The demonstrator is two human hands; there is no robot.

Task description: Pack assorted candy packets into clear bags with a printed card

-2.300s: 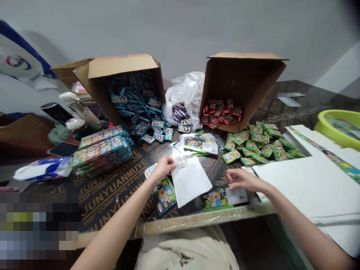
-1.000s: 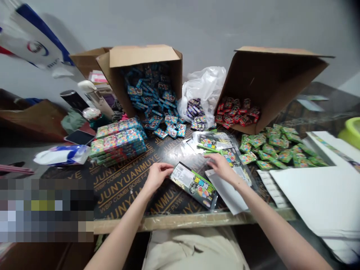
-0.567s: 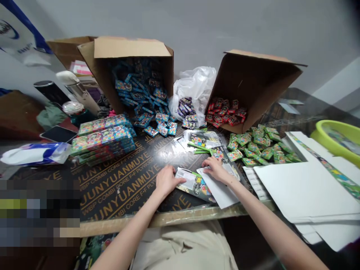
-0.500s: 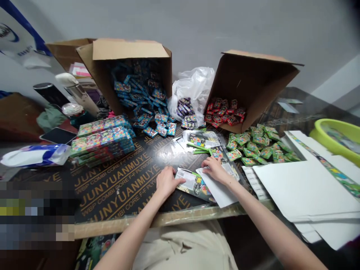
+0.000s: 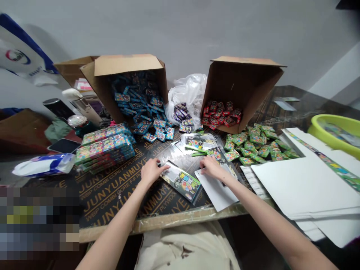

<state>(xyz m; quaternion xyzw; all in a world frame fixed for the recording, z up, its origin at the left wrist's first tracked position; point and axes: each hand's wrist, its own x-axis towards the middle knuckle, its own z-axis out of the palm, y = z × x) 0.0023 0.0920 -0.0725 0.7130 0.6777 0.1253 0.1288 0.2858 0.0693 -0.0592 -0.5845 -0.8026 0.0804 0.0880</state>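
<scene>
My left hand [image 5: 151, 170] grips the upper left end of a clear printed packet [image 5: 182, 183] that lies flat on the dark plywood table [image 5: 112, 191]. To its right, my right hand [image 5: 210, 167] pinches the top corner of a white card [image 5: 218, 191], which lies partly under the packet's right end. Just beyond my right hand lie more printed packets [image 5: 201, 143] in clear sleeves. Both forearms reach in from the near edge.
At the back, a tipped cardboard box of blue packets [image 5: 140, 101], a plastic bag of purple packets [image 5: 182, 112] and a box of red packets [image 5: 222, 112]. Green packets [image 5: 258, 144] are heaped right, colourful stacked boxes [image 5: 104, 148] left. White sheets [image 5: 303, 183] and a yellow-green basin [image 5: 337, 129] lie far right.
The white card went from my left hand to the table under my right hand. My left hand took the printed packet's end and slid it slightly away from me.
</scene>
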